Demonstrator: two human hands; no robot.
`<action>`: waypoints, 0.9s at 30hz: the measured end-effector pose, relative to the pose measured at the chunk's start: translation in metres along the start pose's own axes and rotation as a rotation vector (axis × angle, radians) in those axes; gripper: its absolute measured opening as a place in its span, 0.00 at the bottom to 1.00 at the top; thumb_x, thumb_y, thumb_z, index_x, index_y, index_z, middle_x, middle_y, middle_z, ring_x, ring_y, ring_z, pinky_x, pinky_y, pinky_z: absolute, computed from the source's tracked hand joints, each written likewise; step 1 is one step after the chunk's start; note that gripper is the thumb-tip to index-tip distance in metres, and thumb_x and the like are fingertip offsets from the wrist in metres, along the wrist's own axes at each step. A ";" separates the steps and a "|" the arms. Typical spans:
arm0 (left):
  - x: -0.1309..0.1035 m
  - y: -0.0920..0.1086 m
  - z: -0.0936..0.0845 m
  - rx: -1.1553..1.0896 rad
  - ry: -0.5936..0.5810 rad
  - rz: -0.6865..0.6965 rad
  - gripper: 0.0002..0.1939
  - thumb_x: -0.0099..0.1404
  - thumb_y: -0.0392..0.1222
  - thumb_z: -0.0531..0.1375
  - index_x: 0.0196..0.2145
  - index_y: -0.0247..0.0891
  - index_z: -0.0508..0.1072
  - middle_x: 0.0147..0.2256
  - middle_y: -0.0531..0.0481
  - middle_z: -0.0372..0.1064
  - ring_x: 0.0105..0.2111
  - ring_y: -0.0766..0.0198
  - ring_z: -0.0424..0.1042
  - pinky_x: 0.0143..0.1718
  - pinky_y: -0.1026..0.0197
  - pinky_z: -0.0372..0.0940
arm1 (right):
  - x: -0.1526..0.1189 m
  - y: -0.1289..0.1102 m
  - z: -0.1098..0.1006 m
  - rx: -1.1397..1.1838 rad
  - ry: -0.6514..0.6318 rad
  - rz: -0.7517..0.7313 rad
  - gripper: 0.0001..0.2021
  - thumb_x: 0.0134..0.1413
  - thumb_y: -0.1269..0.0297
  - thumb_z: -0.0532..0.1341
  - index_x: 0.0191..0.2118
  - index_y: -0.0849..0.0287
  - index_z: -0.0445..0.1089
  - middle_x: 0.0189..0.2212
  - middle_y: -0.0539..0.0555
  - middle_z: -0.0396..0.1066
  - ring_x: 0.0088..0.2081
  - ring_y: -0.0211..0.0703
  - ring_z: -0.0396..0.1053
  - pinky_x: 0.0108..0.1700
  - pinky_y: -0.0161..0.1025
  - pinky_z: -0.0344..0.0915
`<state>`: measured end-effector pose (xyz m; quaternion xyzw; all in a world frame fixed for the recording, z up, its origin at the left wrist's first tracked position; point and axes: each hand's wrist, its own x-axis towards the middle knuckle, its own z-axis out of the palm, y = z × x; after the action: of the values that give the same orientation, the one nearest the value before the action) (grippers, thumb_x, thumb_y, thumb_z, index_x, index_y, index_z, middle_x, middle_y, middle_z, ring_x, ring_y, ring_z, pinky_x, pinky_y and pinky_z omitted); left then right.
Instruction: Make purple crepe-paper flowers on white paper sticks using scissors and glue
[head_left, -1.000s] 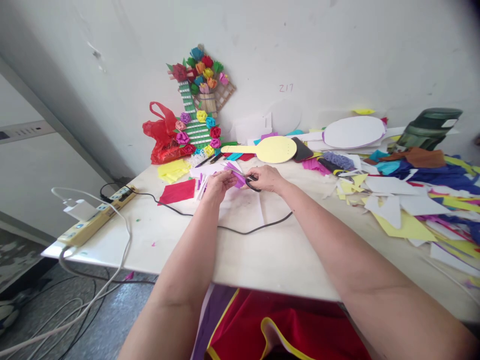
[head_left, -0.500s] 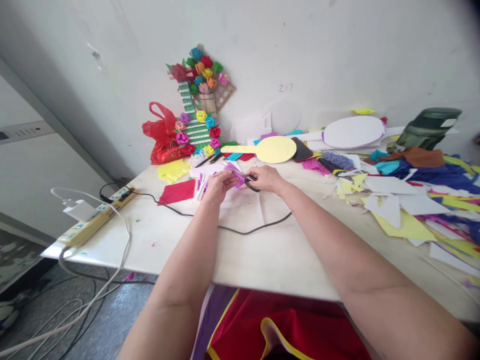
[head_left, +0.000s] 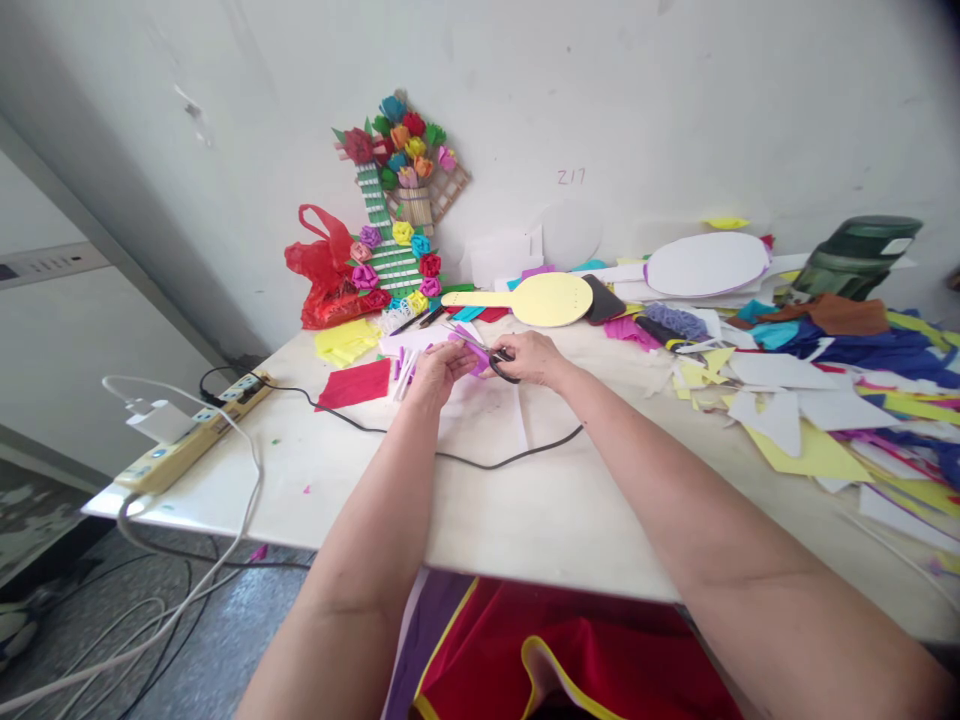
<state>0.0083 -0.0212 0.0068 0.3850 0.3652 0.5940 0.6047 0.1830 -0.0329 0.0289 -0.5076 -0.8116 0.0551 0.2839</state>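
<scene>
My right hand is closed on the dark handles of a pair of scissors, whose blades point up and left. The blades lie over a purple piece of paper. My left hand holds this paper at its left side, fingers pressed together. Left of it lie several white and purple rolled strips. A red sheet and a yellow crumpled sheet are farther left.
A pale yellow paddle shape lies behind my hands. Paper scraps and a green bottle are right. A black cable crosses the table; a power strip sits left. Paper flowers stand at the wall.
</scene>
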 end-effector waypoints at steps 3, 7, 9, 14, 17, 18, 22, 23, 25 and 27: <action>0.001 0.000 -0.002 0.007 0.006 -0.001 0.06 0.49 0.36 0.62 0.26 0.32 0.70 0.22 0.47 0.71 0.25 0.62 0.73 0.35 0.58 0.69 | -0.001 -0.001 -0.001 -0.008 -0.007 0.003 0.18 0.37 0.47 0.62 0.34 0.53 0.74 0.24 0.49 0.71 0.30 0.40 0.66 0.29 0.34 0.52; 0.004 0.000 -0.006 0.009 0.014 0.017 0.07 0.48 0.37 0.63 0.26 0.32 0.71 0.22 0.47 0.71 0.25 0.62 0.73 0.35 0.58 0.69 | -0.001 0.000 -0.003 0.006 -0.021 0.000 0.19 0.35 0.46 0.63 0.33 0.52 0.74 0.24 0.48 0.71 0.30 0.40 0.66 0.28 0.34 0.52; 0.004 0.000 -0.008 0.014 0.012 0.025 0.07 0.48 0.37 0.63 0.26 0.32 0.71 0.22 0.47 0.71 0.25 0.62 0.73 0.34 0.59 0.69 | -0.001 0.001 -0.003 0.007 -0.029 -0.005 0.19 0.34 0.45 0.63 0.33 0.52 0.74 0.24 0.48 0.71 0.30 0.40 0.66 0.28 0.34 0.51; 0.003 -0.001 -0.007 0.028 0.011 0.019 0.05 0.48 0.37 0.62 0.25 0.32 0.71 0.21 0.47 0.71 0.25 0.62 0.73 0.33 0.59 0.69 | -0.002 0.001 -0.003 -0.015 -0.028 -0.004 0.20 0.35 0.44 0.62 0.33 0.52 0.74 0.25 0.48 0.71 0.30 0.40 0.66 0.28 0.34 0.51; 0.002 -0.001 -0.004 0.035 0.009 0.022 0.05 0.48 0.37 0.62 0.24 0.32 0.70 0.21 0.47 0.71 0.25 0.62 0.73 0.34 0.58 0.69 | -0.002 0.000 -0.003 -0.029 -0.027 -0.007 0.19 0.36 0.45 0.61 0.33 0.51 0.74 0.25 0.49 0.72 0.30 0.41 0.66 0.28 0.34 0.52; 0.001 -0.001 -0.004 0.035 0.010 0.022 0.06 0.48 0.37 0.62 0.24 0.32 0.70 0.21 0.47 0.71 0.24 0.62 0.73 0.34 0.58 0.69 | -0.002 -0.001 -0.003 -0.036 -0.024 -0.006 0.19 0.36 0.45 0.61 0.33 0.52 0.74 0.26 0.49 0.72 0.30 0.41 0.66 0.28 0.34 0.52; -0.001 -0.001 -0.001 0.031 0.012 0.020 0.05 0.48 0.36 0.62 0.25 0.33 0.70 0.21 0.48 0.71 0.25 0.61 0.73 0.35 0.58 0.69 | -0.002 -0.001 -0.003 -0.060 -0.018 -0.001 0.19 0.37 0.46 0.61 0.34 0.52 0.73 0.27 0.49 0.72 0.31 0.41 0.67 0.29 0.34 0.53; -0.001 -0.001 -0.001 0.029 0.011 0.018 0.05 0.48 0.36 0.62 0.25 0.33 0.70 0.21 0.48 0.71 0.25 0.61 0.73 0.35 0.57 0.69 | -0.002 -0.001 -0.003 -0.061 -0.018 -0.001 0.19 0.38 0.46 0.61 0.34 0.52 0.73 0.27 0.50 0.72 0.31 0.41 0.67 0.29 0.34 0.53; -0.001 -0.001 -0.001 0.026 0.007 0.016 0.05 0.48 0.36 0.62 0.25 0.33 0.70 0.21 0.48 0.71 0.25 0.61 0.73 0.35 0.57 0.69 | -0.001 -0.001 -0.002 -0.061 -0.019 0.002 0.19 0.38 0.46 0.61 0.35 0.52 0.73 0.27 0.50 0.72 0.31 0.42 0.67 0.30 0.34 0.54; 0.000 -0.002 -0.001 0.023 0.004 0.016 0.05 0.48 0.36 0.62 0.25 0.33 0.70 0.21 0.48 0.71 0.25 0.62 0.73 0.34 0.58 0.69 | -0.001 -0.001 -0.002 -0.059 -0.020 0.002 0.19 0.38 0.46 0.61 0.35 0.52 0.73 0.27 0.50 0.72 0.31 0.41 0.67 0.30 0.34 0.53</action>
<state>0.0081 -0.0216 0.0049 0.3936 0.3701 0.5954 0.5947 0.1838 -0.0347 0.0302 -0.5160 -0.8152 0.0366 0.2604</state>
